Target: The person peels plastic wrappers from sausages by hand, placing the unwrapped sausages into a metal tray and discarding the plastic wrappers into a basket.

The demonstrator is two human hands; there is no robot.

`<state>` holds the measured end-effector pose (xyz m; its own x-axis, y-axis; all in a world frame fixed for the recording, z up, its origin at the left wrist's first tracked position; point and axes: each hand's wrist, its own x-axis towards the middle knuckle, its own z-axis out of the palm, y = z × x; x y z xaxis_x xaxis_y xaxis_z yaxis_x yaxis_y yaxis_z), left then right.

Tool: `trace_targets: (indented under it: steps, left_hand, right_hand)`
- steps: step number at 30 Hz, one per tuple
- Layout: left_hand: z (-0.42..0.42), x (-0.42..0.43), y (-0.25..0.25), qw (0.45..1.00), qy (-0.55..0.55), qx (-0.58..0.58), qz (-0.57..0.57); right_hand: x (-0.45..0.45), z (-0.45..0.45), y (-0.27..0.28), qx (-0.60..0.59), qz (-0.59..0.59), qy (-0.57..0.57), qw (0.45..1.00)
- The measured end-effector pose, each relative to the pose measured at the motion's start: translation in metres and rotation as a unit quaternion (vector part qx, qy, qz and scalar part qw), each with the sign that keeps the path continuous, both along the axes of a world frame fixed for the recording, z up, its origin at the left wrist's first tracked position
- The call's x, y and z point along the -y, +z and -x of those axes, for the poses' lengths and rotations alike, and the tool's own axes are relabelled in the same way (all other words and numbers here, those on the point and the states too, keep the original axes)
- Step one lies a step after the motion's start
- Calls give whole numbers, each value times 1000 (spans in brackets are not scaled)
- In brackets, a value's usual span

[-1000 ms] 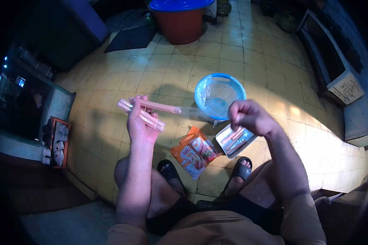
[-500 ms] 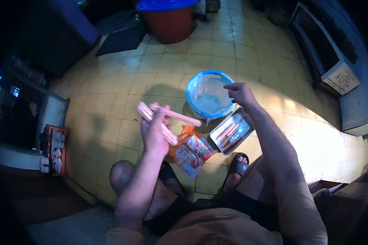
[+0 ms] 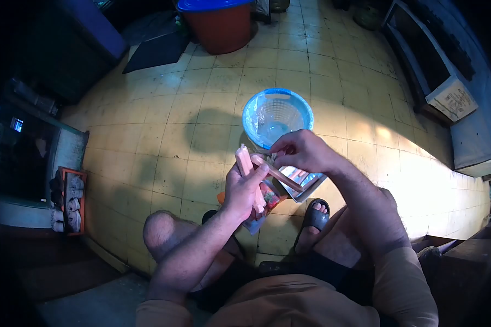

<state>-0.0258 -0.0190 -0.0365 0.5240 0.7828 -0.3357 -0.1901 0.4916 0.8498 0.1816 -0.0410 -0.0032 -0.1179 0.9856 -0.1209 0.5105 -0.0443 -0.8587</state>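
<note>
At the centre of the frame, the shiny, pale pink sausage-like sticks [image 3: 244, 159] are gripped by the left hand [image 3: 241, 189], whose fingers are closed around them, with the thumb laid along the near side. Their upper ends are left jutting above the hand, and their lower ends are seen below it. A single smooth, brownish-pink stick [image 3: 281, 175] is also held at the same hand, near the thumb tip; it is slanted down to the right, and its far end is seen over the silver rectangular metal tray [image 3: 312, 189].

Just right of centre, the right hand [image 3: 306, 152] is held with its fingers bent inward and the fingertips drawn nearly together, close to the upper end of the slanted stick. Whether the stick is touched, or a scrap of film is pinched, cannot be told.

More pink sticks are held in the tray, which is partly hidden by the right hand. Above the hands, the round light-blue plastic basket [image 3: 278, 117], lined with clear film, is set on the yellow tiled floor [image 3: 213, 120]. Below the left hand, the orange-and-clear printed plastic package [image 3: 270, 195] is partly covered. At the top of the frame, a large red-brown tub [image 3: 217, 30] is topped by a blue lid [image 3: 213, 4].
</note>
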Motion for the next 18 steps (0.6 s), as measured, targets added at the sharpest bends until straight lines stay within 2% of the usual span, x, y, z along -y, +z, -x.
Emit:
trace_targets:
  steps: [1,3,4,5,7,9,12,14,15,17,18]
  left_hand:
    - [1,-2,2,1000,13,5,-8]
    - [5,-9,-5,998,44,5,-34]
    - [7,-12,-4,998,47,4,-38]
    - [9,-15,-3,998,49,4,-44]
    - [10,-19,-2,997,58,5,-45]
    - [11,-23,2,993,99,-22,-52]
    - [22,-37,6,988,136,-31,-64]
    - [26,-44,11,987,147,-31,-61]
    - [27,-44,10,987,149,-31,-59]
    - [27,-41,6,997,64,-21,-42]
    - [24,-37,4,998,36,-19,-38]
  right_hand:
    - [-2,-7,-5,0,-1,0,1000]
    - [-9,-20,-13,13,-60,-128,990]
    - [-15,-24,-13,-10,-46,-187,981]
    - [-24,-33,-22,-9,-46,-189,981]
    - [-43,-48,-45,-109,-61,-254,959]
    - [-47,-56,-53,-126,-61,-278,950]
    - [-44,-50,-52,-83,10,-254,964]
    - [-35,-30,-35,-164,37,-30,985]
    - [-29,-15,-33,-171,-16,32,985]
    - [-13,12,-9,-92,-8,102,990]
    - [-8,13,0,-93,-5,102,990]
